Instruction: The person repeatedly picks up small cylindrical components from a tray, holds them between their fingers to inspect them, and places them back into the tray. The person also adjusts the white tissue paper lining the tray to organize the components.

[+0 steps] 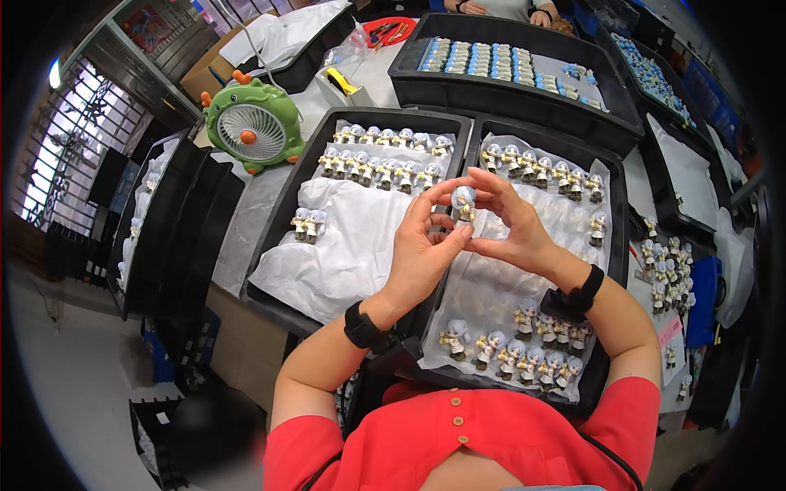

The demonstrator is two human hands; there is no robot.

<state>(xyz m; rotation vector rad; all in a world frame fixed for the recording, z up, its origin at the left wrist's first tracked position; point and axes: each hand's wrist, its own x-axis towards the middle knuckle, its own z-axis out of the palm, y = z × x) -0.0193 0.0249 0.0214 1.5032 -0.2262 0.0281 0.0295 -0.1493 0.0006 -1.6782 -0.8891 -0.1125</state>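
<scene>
Between my two hands is a small figurine [464, 201] with pale blue-white hair and a light outfit, held upright above the gap between two black trays. My left hand [422, 245] pinches it from the left, thumb near its base. On the other side my right hand [517, 222] closes on it with fingertips at its head and thumb low down. Below my left hand lies the left tray [282, 200], lined with white paper, with rows of like figurines [381, 170] at its far end. The right tray [618, 245] holds figurines [512, 360] along its near and far ends.
A green cartoon-shaped fan [252, 123] stands left of the trays, near a tape dispenser [340, 84]. Behind is a deep black tray [516, 102] of blue-and-white pieces. More figurines [667, 266] cluster at the right. Another person's hands [540, 16] show at the far edge.
</scene>
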